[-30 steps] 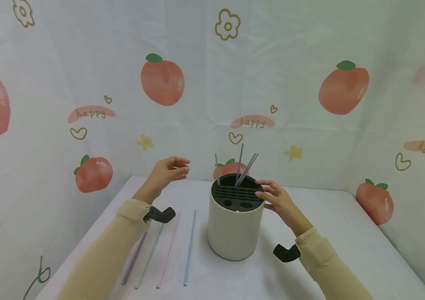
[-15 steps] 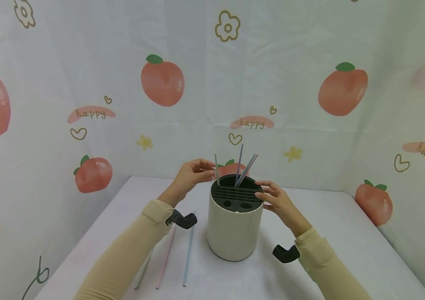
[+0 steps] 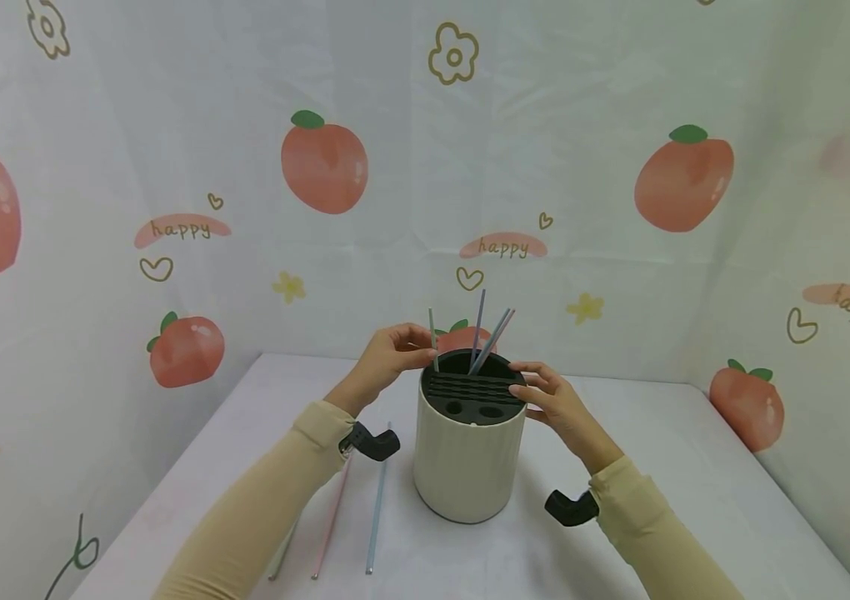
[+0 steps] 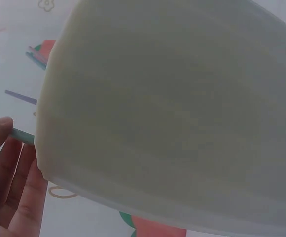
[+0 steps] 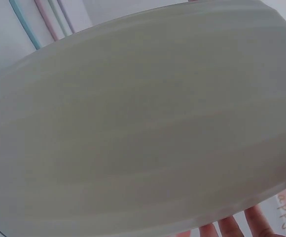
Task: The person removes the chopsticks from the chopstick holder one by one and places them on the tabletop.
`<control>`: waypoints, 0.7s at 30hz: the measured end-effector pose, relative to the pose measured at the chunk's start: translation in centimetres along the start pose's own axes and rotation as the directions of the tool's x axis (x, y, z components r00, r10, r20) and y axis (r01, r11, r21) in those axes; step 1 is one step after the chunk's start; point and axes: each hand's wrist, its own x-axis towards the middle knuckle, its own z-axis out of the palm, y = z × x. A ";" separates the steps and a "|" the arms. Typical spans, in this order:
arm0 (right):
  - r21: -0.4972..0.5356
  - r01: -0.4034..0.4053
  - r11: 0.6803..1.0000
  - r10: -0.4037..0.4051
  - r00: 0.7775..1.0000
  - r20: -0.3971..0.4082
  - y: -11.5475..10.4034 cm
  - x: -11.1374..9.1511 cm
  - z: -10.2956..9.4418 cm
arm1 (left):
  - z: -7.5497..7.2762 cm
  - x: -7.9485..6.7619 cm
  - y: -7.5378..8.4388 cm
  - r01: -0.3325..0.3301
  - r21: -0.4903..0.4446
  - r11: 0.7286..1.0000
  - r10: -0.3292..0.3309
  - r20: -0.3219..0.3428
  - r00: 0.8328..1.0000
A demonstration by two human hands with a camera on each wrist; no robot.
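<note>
A cream, round utensil holder (image 3: 467, 467) with a black slotted top (image 3: 473, 400) stands upright mid-table. Several thin coloured sticks rise from its back opening: a green stick (image 3: 432, 333) at the left, a purple stick (image 3: 478, 325) and a crossing blue and pink pair. My left hand (image 3: 391, 358) is at the holder's left rim, thumb and fingers pinching the green stick (image 4: 22, 135), as the left wrist view shows. My right hand (image 3: 552, 404) holds the right rim, its fingers bent along the side. Most of both wrist views is filled by the holder's wall.
On the white table (image 3: 620, 500), left of the holder, lie a blue stick (image 3: 377, 517), a pink stick (image 3: 331, 525) and a green one partly under my left sleeve. A purple stick (image 5: 66, 16) lies beside them in the right wrist view. A peach-printed curtain (image 3: 582, 125) hangs behind.
My left hand has moved right from left of the holder to the green stick and taken hold of it. My right hand has stayed at the rim.
</note>
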 end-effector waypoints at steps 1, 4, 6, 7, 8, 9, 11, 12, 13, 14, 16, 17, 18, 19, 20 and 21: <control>0.001 0.001 1.000 -0.001 1.000 0.001 0.0 0.0 0.0 | 0.0 0.0 0.0 -0.003 -0.001 1.000 0.003 0.000 1.000; -0.001 0.002 1.000 -0.002 1.000 0.000 0.1 0.0 0.0 | 0.1 0.2 0.1 -0.021 -0.007 1.000 0.022 0.002 1.000; -0.003 0.005 1.000 -0.005 1.000 -0.001 0.0 0.0 -0.1 | 0.1 0.4 0.4 -0.042 -0.012 0.999 0.042 0.002 0.999; -0.003 0.006 1.000 -0.006 1.000 -0.002 0.0 0.0 -0.1 | 0.0 0.5 0.7 -0.056 -0.018 0.998 0.056 -0.002 0.998; -0.003 0.007 1.000 -0.007 1.000 -0.003 0.0 0.0 -0.1 | -0.1 0.6 1.1 -0.074 -0.027 0.997 0.074 -0.005 0.997; -0.003 0.008 1.000 -0.008 1.000 -0.004 0.0 0.0 -0.1 | -0.2 0.7 1.6 -0.095 -0.035 0.995 0.094 -0.012 0.995; 0.000 0.011 1.000 -0.011 1.000 -0.005 0.0 0.0 -0.1 | -0.6 1.1 2.8 -0.150 -0.073 0.986 0.148 -0.034 0.988; 0.002 0.013 1.000 -0.013 1.000 -0.004 0.0 0.0 -0.1 | -0.9 1.2 3.5 -0.182 -0.095 0.979 0.177 -0.050 0.983; 0.005 0.014 1.000 -0.014 1.000 -0.003 0.0 0.0 -0.1 | -1.2 1.3 4.2 -0.218 -0.120 0.969 0.210 -0.071 0.975; 0.008 0.015 1.000 -0.015 1.000 -0.002 0.0 0.0 -0.1 | -1.5 1.4 5.0 -0.256 -0.145 0.956 0.244 -0.095 0.965; 0.012 0.018 1.000 -0.018 1.000 0.001 0.0 0.0 -0.1 | -2.4 1.5 6.8 -0.333 -0.190 0.923 0.307 -0.153 0.939; 0.014 0.019 1.000 -0.019 1.000 0.003 0.1 0.0 -0.1 | -2.8 1.4 7.7 -0.370 -0.206 0.906 0.335 -0.188 0.923; 0.015 0.020 1.000 -0.020 1.000 0.004 0.1 0.0 -0.1 | -3.4 1.4 8.5 -0.403 -0.221 0.888 0.357 -0.220 0.908; 0.016 0.020 1.000 -0.021 1.000 0.006 0.1 0.0 -0.1 | -3.9 1.3 9.3 -0.433 -0.231 0.871 0.375 -0.255 0.891; 0.017 0.021 1.000 -0.021 1.000 0.008 0.1 0.0 -0.1 | -4.5 1.1 10.0 -0.457 -0.240 0.856 0.388 -0.284 0.877; 0.016 0.020 1.000 -0.021 1.000 0.010 0.1 0.0 -0.1 | -5.1 0.9 10.6 -0.475 -0.242 0.846 0.396 -0.312 0.864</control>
